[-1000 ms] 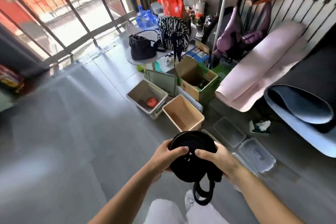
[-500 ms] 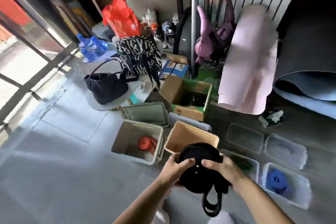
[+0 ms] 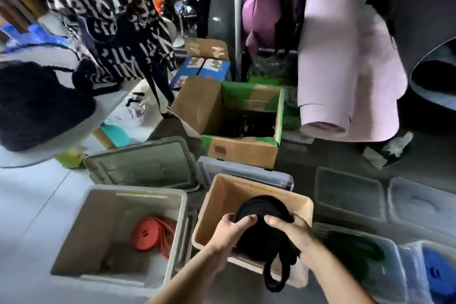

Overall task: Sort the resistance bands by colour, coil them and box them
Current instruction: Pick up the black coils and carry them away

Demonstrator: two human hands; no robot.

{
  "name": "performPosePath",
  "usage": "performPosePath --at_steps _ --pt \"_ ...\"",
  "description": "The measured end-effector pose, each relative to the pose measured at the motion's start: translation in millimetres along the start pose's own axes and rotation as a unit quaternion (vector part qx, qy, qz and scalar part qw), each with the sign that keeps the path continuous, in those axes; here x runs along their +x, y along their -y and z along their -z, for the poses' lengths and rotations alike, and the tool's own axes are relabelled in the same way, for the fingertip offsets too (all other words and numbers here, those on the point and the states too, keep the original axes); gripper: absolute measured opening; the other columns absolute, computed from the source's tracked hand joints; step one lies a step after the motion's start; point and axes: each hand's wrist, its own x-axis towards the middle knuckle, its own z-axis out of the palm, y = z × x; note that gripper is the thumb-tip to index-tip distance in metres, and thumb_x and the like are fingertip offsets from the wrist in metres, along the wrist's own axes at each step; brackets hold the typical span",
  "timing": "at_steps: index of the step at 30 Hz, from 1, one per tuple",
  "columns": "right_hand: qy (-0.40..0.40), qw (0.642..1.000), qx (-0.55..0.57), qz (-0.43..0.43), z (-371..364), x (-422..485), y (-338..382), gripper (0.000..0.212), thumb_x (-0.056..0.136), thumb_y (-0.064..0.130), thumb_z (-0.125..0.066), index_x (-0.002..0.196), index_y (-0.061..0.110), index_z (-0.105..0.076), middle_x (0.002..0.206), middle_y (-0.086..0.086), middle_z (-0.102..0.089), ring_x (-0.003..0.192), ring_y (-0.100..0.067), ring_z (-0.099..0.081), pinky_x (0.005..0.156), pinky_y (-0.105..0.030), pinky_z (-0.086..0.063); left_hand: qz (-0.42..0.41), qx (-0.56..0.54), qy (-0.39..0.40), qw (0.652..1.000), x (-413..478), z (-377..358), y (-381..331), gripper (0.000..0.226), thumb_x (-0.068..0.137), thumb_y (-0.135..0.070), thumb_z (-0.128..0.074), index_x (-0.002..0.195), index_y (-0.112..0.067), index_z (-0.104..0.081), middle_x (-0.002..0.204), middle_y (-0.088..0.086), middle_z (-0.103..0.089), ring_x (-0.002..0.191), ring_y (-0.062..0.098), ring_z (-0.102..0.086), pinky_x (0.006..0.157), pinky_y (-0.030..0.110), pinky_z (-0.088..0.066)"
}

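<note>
Far left of the tan bin [image 3: 222, 195], a black handbag [image 3: 37, 106] sat on a pale round surface, w/ a zebra-print bag [image 3: 106, 27] behind it. Just left of the tan bin stood a grey bin [image 3: 118, 192]. An orange band [image 3: 153, 232] lay coiled inside it, on the side nearer the tan bin. A grey lid [image 3: 145, 163] lay flat at the left-rear of the tan bin.

Over the tan bin's open top, toward its front wall, was the black band [image 3: 264, 229], wound in a thick coil. The left hand [image 3: 227, 232] gripped the coil's left side & the right hand [image 3: 288, 229] its right side, thumbs on the top face. So both hands were clamped on the same coil, close together but not touching. One loose loop of the band hung down in front of the bin's front wall. I could not tell if the coil touched the bin.

Behind the tan bin stood an open cardboard box [image 3: 241, 150] w/ green print. At the right-rear leaned a rolled pink mat [image 3: 345, 69]. Right of the tan bin a clear lid [image 3: 348, 192] lay on the floor. Nearer to me, a clear tub [image 3: 392, 254] held a dark green band [image 3: 355, 252]. Furthest right lay a blue band [image 3: 436, 271], too blurred to see more.
</note>
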Motion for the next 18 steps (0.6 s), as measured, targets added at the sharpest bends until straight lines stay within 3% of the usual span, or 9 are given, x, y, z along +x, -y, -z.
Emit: performPosePath --at_steps 4,6,8,11,13,16,18 --pt "0.001 1.0 -0.011 -0.009 -2 80 -45 0.046 0.067 0.026 -0.083 0.103 0.008 -0.061 0.092 -0.005 -0.069 0.084 -0.019 -0.066 0.068 -0.029 -0.052 0.011 0.008 0.002 1.0 91 1 42 0.078 0.059 -0.053 -0.074 0.119 -0.012 -0.045 0.115 0.006 -0.058 0.101 0.022 -0.06 0.076 0.043 -0.058" --pt "0.003 1.0 -0.018 -0.01 -5 111 -64 0.045 0.069 0.028 -0.082 0.102 0.01 -0.056 0.093 -0.002 -0.065 0.083 -0.016 -0.062 0.065 -0.027 -0.049 0.019 -0.006 -0.001 1.0 127 0 63 0.083 0.055 -0.055 -0.072 0.121 -0.014 -0.044 0.111 0.004 -0.058 0.1 0.022 -0.06 0.077 0.043 -0.058" --pt "-0.001 0.999 -0.036 -0.014 -5 138 -83 0.055 0.071 0.033 -0.08 0.113 0.014 -0.051 0.11 -0.004 -0.058 0.101 -0.021 -0.057 0.079 -0.028 -0.044 0.036 -0.011 -0.009 0.999 160 1 85 0.099 0.046 -0.059 -0.074 0.128 -0.013 -0.044 0.114 0.006 -0.059 0.1 0.023 -0.061 0.081 0.04 -0.056" --pt "-0.007 0.997 -0.069 -0.033 -4 170 -104 0.092 0.068 0.043 -0.079 0.14 0.008 -0.035 0.145 -0.008 -0.038 0.132 -0.025 -0.037 0.1 -0.031 -0.035 0.07 0.001 -0.013 0.997 220 6 124 0.128 0.027 -0.069 -0.082 0.136 -0.015 -0.043 0.122 0.007 -0.061 0.106 0.025 -0.062 0.092 0.043 -0.051" --pt "-0.012 0.995 -0.09 -0.037 0 184 -115 0.095 0.066 0.047 -0.079 0.141 0.009 -0.035 0.148 -0.008 -0.035 0.134 -0.025 -0.036 0.105 -0.033 -0.034 0.119 0.018 0.015 0.993 228 3 123 0.115 0.034 -0.067 -0.083 0.131 -0.015 -0.051 0.118 0.008 -0.064 0.104 0.026 -0.063 0.091 0.041 -0.052" --pt "-0.011 0.991 -0.124 -0.055 3 198 -126 0.089 0.072 0.043 -0.077 0.142 0.008 -0.035 0.149 -0.008 -0.035 0.135 -0.025 -0.035 0.102 -0.031 -0.033 0.15 0.086 0.038 0.984 227 -2 116 0.065 0.069 -0.052 -0.074 0.117 -0.01 -0.061 0.102 0.008 -0.069 0.091 0.024 -0.067 0.077 0.034 -0.056" --pt "-0.017 0.983 -0.174 -0.052 2 200 -129 0.093 0.069 0.048 -0.078 0.141 0.007 -0.035 0.148 -0.008 -0.036 0.134 -0.025 -0.037 0.102 -0.028 -0.034 0.154 0.145 0.032 0.977 228 -2 114 0.069 0.072 -0.056 -0.07 0.121 -0.008 -0.058 0.106 0.009 -0.067 0.095 0.025 -0.066 0.077 0.035 -0.056"
